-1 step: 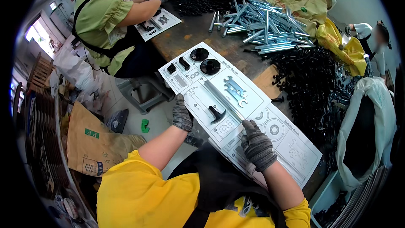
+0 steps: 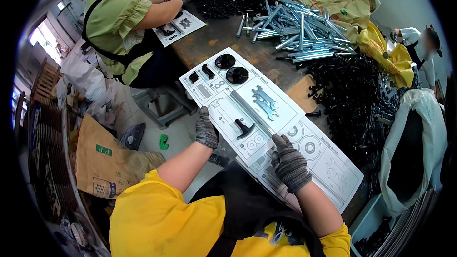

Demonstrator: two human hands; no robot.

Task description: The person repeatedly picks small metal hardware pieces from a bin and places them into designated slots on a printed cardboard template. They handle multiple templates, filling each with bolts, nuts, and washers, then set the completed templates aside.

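A white printed card [image 2: 221, 107] lies tilted across my front, held at its left edge by my gloved left hand [image 2: 206, 129]. My gloved right hand [image 2: 291, 164] grips its near right edge, fingers by the end of a grey metal tube [image 2: 251, 113]. On the card are a pair of black discs [image 2: 237, 75], small black parts [image 2: 207, 71], silver wrenches [image 2: 264, 103] and a black T-shaped handle [image 2: 244, 129]. Beneath it, a second printed card [image 2: 321, 164] sticks out to the right with only printed outlines visible. My fingers under the cards are hidden.
Silver tubes [image 2: 304, 31] are heaped on the worktable [image 2: 223, 33], beside a pile of black bolts [image 2: 347, 88]. A white sack [image 2: 400, 128] stands at the right. At the far left, a co-worker [image 2: 119, 24] handles another card [image 2: 190, 24]. A grey stool [image 2: 162, 109] stands below.
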